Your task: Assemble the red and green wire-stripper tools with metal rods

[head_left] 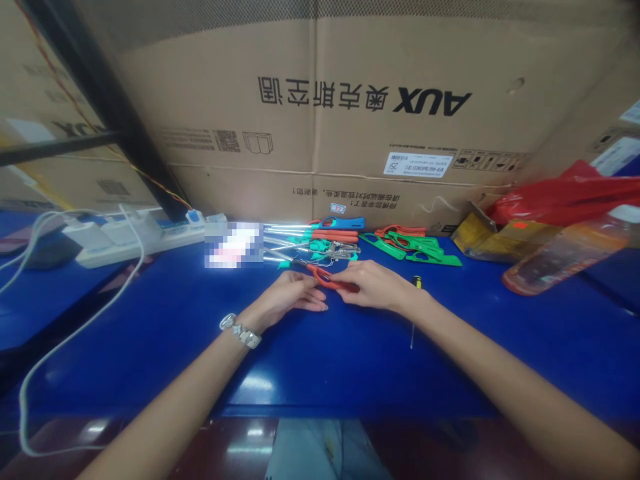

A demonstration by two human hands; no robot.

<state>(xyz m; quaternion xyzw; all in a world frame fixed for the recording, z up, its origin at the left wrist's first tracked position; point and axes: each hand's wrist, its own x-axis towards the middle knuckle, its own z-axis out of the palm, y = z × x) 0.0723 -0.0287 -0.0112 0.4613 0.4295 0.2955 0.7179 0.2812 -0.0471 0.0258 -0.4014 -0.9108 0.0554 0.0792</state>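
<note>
My left hand (293, 293) and my right hand (373, 285) meet over the blue tabletop (175, 327). Between them lies a red plastic handle part (330, 279). My right hand's fingers are closed on its right end. My left hand's fingers are curled at its left end, touching it. A watch sits on my left wrist. Just behind the hands is a heap of metal blades with red, blue and teal handles (320, 241). A pile of green and red handle shells (413, 245) lies to the right of it.
A thin screwdriver (413, 313) lies under my right wrist. A large cardboard box (320, 113) walls off the back. A white power strip with cables (120, 241) is at the left. A red bag (565, 197) and a clear plastic container (560, 263) sit at the right.
</note>
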